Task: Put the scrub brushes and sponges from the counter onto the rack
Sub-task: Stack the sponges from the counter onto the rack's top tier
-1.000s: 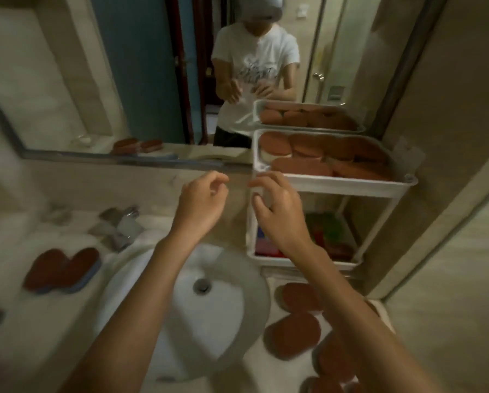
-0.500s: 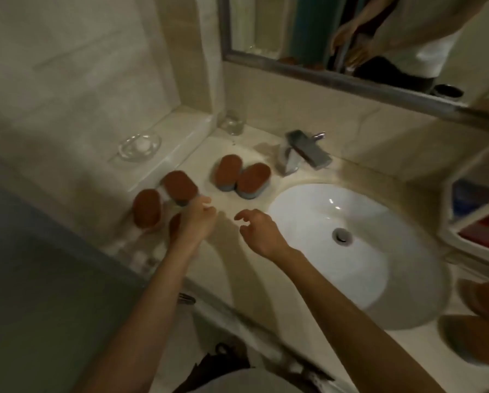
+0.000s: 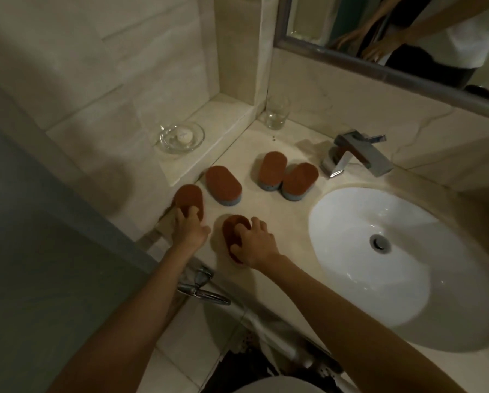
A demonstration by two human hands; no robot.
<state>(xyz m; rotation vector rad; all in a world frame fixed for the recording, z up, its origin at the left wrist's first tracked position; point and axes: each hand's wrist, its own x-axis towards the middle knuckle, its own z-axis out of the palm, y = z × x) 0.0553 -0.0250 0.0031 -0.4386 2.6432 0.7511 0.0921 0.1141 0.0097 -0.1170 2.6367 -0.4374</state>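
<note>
Several oval sponges with brown scrub tops and blue-grey bases lie on the beige counter [image 3: 266,222] left of the sink. My left hand [image 3: 188,226] closes its fingers over the sponge at the counter's left edge [image 3: 188,197]. My right hand [image 3: 254,241] grips a second sponge near the front edge [image 3: 233,225]. A third sponge [image 3: 223,185] lies behind them. Two more sponges, one [image 3: 271,170] beside the other [image 3: 300,180], sit side by side by the faucet. The rack is out of view.
A white oval sink [image 3: 393,259] takes up the right. A chrome faucet [image 3: 354,154] stands behind it. A glass tumbler [image 3: 277,114] is in the corner, a glass soap dish [image 3: 182,136] on the raised ledge. A mirror [image 3: 393,35] hangs above. A towel ring [image 3: 203,287] juts below the counter.
My view swung from the rack on the right to the counter's left end. Both hands came down from mid-air onto two sponges and closed on them.
</note>
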